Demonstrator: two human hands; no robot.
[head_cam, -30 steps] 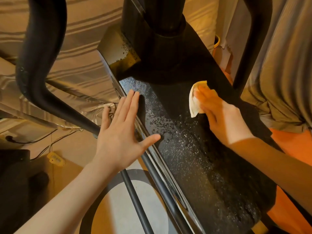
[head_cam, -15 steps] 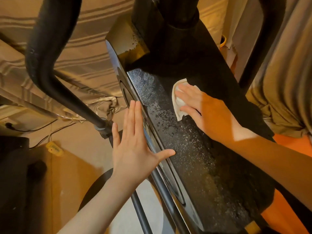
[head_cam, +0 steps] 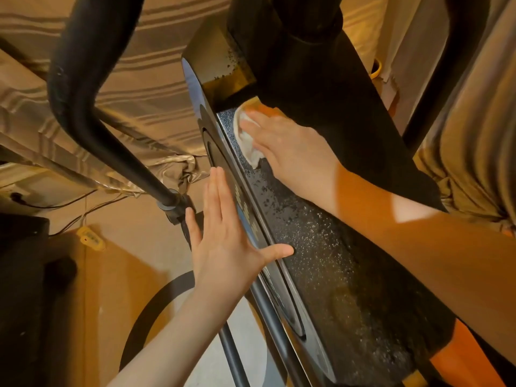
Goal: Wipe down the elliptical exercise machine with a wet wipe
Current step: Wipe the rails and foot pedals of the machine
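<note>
The elliptical's black housing point(head_cam: 329, 247) runs from upper middle to lower right, its top speckled with dust and droplets. My right hand point(head_cam: 290, 146) presses a white wet wipe point(head_cam: 245, 141) flat onto the upper part of that top, near the base of the thick central post point(head_cam: 293, 23). Its fingers lie fairly straight over the wipe, which peeks out on the left. My left hand point(head_cam: 226, 236) rests flat with straight fingers against the housing's left side panel, thumb spread onto the top edge.
A curved black handlebar arm point(head_cam: 81, 88) sweeps down the left to a joint point(head_cam: 173, 205). Another black bar point(head_cam: 446, 79) rises at the right. Striped bedding point(head_cam: 134, 79) lies behind, cables and a yellow tag point(head_cam: 89, 238) on the floor, a person's clothing at right.
My right hand has slid the wipe up and leftward across the housing top toward the post. My left hand stays flat on the side panel, and the view has shifted.
</note>
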